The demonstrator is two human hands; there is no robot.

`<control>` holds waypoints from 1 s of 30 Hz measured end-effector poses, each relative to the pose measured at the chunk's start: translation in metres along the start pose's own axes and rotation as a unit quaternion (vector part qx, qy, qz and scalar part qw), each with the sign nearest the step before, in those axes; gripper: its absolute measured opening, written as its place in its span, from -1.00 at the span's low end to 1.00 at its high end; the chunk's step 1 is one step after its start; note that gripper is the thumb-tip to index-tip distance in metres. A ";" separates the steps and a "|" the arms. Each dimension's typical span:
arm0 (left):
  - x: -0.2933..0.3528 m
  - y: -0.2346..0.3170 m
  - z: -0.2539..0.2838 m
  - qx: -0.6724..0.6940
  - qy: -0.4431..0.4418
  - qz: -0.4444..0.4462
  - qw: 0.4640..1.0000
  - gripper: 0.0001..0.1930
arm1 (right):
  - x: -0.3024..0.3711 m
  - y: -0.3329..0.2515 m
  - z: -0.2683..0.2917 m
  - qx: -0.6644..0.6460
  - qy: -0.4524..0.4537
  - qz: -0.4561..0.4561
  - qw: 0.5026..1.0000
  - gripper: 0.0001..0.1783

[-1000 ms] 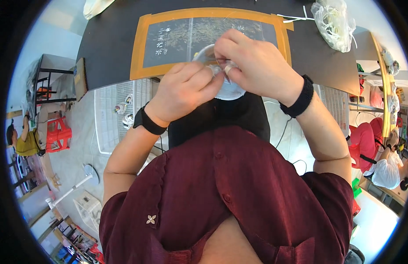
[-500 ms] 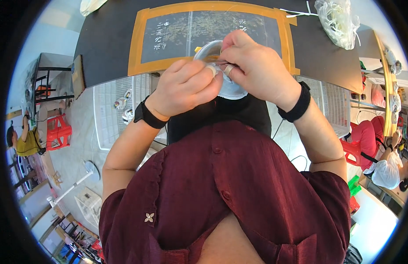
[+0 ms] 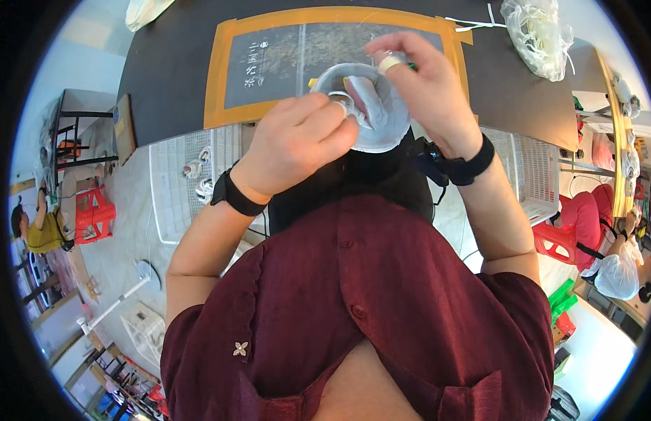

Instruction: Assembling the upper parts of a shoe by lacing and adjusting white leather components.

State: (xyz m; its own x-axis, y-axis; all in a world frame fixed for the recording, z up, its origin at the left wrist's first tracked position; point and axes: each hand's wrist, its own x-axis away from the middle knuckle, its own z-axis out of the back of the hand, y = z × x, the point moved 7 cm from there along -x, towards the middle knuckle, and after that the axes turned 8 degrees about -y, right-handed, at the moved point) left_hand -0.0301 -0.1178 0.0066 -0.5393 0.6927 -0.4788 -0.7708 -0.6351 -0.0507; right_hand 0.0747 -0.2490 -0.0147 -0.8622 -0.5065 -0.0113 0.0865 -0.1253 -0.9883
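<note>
My left hand (image 3: 297, 144) is closed on the left side of a small clear plastic bag (image 3: 371, 105) with something pale and pinkish inside. My right hand (image 3: 420, 88) pinches the bag's upper right edge between thumb and fingers, above the black table (image 3: 178, 63). Both wrists wear black bands. The bag hangs over the near edge of a dark mat with an orange border (image 3: 220, 77). What the bag holds is too blurred to tell.
White wire baskets (image 3: 188, 179) hang at the table's near edge, left and right (image 3: 536, 175). A bundle of clear plastic bags (image 3: 539, 35) lies at the table's far right. Other people sit at the far left (image 3: 37, 224) and the right (image 3: 613, 259).
Both hands have moved apart: the right hand rose up and to the right, and the plastic bag between them has spread wider.
</note>
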 end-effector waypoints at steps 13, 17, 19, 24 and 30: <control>0.053 -0.055 -0.049 0.757 0.149 0.459 0.441 -0.77 | 0.029 -0.010 0.011 0.008 0.026 0.099 0.995 -0.83; 0.051 -0.047 -0.054 0.781 0.151 0.440 0.416 -0.77 | 0.031 0.002 -0.001 -0.006 0.006 0.097 0.995 -0.83; 0.050 -0.045 -0.056 0.785 0.153 0.450 0.396 -0.76 | 0.030 0.010 -0.002 0.031 0.015 0.079 0.996 -0.82; 0.050 -0.041 -0.059 0.785 0.138 0.451 0.401 -0.75 | 0.038 -0.012 -0.010 0.172 0.018 0.179 0.968 -0.73; 0.047 -0.038 -0.059 0.756 0.101 0.457 0.457 -0.78 | 0.040 -0.017 -0.031 0.327 0.003 0.149 0.933 -0.78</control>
State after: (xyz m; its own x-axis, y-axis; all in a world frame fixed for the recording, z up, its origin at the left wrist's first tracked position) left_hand -0.0060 -0.0818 -0.0656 -0.9458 0.2314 0.2279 0.3108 0.4416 0.8417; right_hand 0.0232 -0.2404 -0.0030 -0.7541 -0.5969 -0.2740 0.6072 -0.4745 -0.6373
